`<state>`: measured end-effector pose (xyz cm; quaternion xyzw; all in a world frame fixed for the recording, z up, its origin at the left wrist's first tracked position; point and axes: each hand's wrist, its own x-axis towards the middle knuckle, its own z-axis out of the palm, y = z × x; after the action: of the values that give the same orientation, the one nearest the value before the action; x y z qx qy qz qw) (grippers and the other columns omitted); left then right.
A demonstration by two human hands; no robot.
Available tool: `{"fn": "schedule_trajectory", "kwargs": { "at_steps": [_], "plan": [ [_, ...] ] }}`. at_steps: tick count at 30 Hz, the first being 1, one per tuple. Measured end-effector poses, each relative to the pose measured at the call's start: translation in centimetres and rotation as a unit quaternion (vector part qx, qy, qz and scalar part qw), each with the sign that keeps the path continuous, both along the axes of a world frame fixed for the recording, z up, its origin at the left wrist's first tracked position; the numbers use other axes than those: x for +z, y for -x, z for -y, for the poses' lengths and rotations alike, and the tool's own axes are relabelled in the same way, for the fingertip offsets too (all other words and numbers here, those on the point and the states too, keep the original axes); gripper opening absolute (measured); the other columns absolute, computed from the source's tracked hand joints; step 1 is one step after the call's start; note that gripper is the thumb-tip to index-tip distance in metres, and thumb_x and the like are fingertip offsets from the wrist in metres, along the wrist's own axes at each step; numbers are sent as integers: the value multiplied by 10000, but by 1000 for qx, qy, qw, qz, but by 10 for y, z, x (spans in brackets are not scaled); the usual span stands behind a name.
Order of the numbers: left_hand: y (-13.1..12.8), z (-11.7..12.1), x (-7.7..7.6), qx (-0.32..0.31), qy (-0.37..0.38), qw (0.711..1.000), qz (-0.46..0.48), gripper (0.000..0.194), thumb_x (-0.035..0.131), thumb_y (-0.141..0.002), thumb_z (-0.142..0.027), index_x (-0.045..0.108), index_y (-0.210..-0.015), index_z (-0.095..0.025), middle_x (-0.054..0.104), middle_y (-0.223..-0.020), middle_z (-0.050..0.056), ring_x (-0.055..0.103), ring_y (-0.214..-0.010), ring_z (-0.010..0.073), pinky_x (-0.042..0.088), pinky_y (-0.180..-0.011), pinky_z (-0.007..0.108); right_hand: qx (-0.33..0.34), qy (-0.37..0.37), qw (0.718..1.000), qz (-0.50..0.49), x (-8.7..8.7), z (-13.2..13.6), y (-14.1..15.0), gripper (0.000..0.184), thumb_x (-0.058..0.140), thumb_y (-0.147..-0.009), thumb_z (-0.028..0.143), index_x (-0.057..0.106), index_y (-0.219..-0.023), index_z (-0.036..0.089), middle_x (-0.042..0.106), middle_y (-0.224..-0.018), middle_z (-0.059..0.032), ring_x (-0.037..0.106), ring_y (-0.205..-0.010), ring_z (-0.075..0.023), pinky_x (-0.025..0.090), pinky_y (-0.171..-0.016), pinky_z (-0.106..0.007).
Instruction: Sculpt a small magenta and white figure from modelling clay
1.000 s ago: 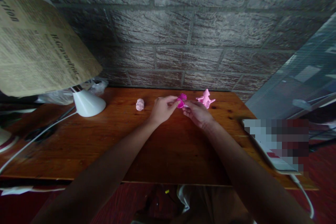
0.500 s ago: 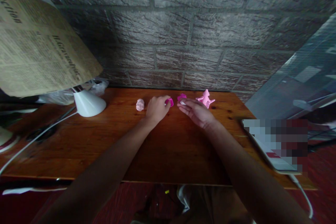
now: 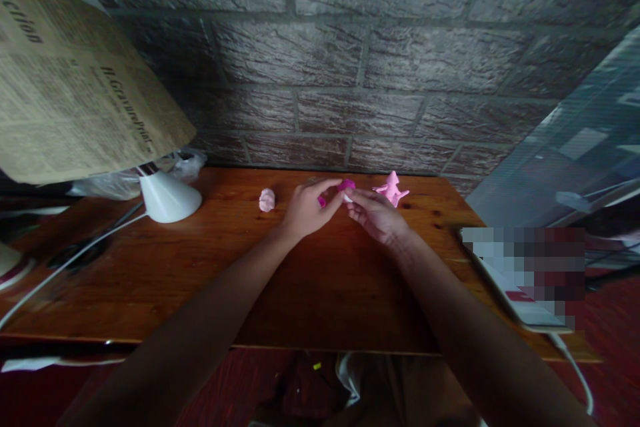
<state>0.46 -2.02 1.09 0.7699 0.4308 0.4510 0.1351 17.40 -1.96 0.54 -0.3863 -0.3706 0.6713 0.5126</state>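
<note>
My right hand [image 3: 375, 213] pinches a small white lump [image 3: 349, 198] between thumb and fingertips, low over the table. From the left, my left hand [image 3: 311, 208] reaches to it, thumb and forefinger apart, the thumb tip at or touching the lump. A small magenta piece [image 3: 321, 201] shows in the gap between that thumb and forefinger; whether it lies on the table I cannot tell. Just behind the fingertips is another magenta piece [image 3: 347, 185], partly hidden. A pale pink crumpled lump [image 3: 267, 200] sits left of my left hand. Beyond my right hand stands a pink pointed figure [image 3: 393, 188].
On the wooden table [image 3: 335, 293] at left stands a lamp with a white base [image 3: 173, 195] and newsprint shade [image 3: 85, 87]; its cord runs to the front left. A blurred-out flat device [image 3: 525, 280] lies at the right edge. A brick wall [image 3: 325, 60] closes the back.
My left hand has moved right, its fingers stretching to the white lump at my right fingertips. The left magenta piece is now more covered by that hand. My right hand has barely moved.
</note>
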Motion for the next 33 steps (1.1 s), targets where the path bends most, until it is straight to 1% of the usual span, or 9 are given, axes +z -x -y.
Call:
{"fn": "schedule_trajectory", "kwargs": {
  "at_steps": [1,4,7,9,16,21,26,29,33],
  "plan": [
    [-2,2,1,-32,10,999,25,302,656,-885,-329,747,-1154,-227,785,-994,77,703,-858,208,529,-823,319,-3,-9,1000,-1,1,0,0,260,941,-595,308,772,-759,198,724,-734,8,565,-623,-71,466,-607,-197],
    [-5,4,-1,-96,39,991,80,325,727,-840,-315,747,-1154,-237,771,-1121,83,705,-999,223,522,-908,327,-4,-29,1000,-7,3,0,-1,311,949,-566,361,768,-752,189,697,-710,27,466,-544,-40,391,-515,-181],
    [-6,1,-5,-104,59,985,123,320,775,-803,-336,766,-1109,-245,766,-1148,83,704,-1030,231,515,-954,346,8,-37,999,0,4,1,-1,351,939,-566,431,760,-741,185,641,-651,45,341,-477,-28,260,-416,-190],
    [-7,0,-7,-100,73,982,145,305,790,-785,-345,779,-1073,-246,771,-1127,82,709,-1012,233,524,-951,356,12,-39,999,10,3,1,0,368,923,-574,473,759,-734,186,612,-615,51,310,-463,-32,218,-401,-206],
    [-10,4,-3,-99,81,974,189,286,800,-768,-307,789,-1049,-249,755,-1208,71,688,-1135,244,522,-1018,377,21,-59,998,19,-1,2,3,307,899,-625,468,791,-787,230,715,-749,22,425,-519,-45,322,-465,-205],
    [-10,2,-6,-120,86,968,201,325,796,-777,-330,781,-1083,-222,760,-1198,79,709,-1087,233,536,-1001,370,42,-39,998,5,2,4,3,264,889,-665,436,779,-758,214,746,-807,5,441,-512,-37,350,-465,-192],
    [-7,-3,-8,-134,132,951,244,278,786,-787,-354,797,-1023,-207,785,-1117,84,726,-1050,227,537,-1000,383,43,-24,999,-14,5,4,4,292,905,-652,427,758,-782,211,736,-750,27,459,-486,-38,366,-461,-180],
    [-4,-6,-8,-119,157,944,265,270,811,-752,-397,809,-939,-203,798,-1054,86,739,-996,232,568,-934,377,59,-16,998,-26,6,5,5,287,874,-697,456,738,-799,225,752,-755,20,515,-504,-61,402,-488,-195],
    [-3,-10,-9,-87,142,943,287,273,839,-709,-432,808,-836,-193,807,-956,82,745,-877,214,586,-833,341,89,-23,996,-23,6,7,3,261,883,-694,398,758,-853,232,779,-832,4,567,-543,-71,432,-519,-199]
  ]
}}
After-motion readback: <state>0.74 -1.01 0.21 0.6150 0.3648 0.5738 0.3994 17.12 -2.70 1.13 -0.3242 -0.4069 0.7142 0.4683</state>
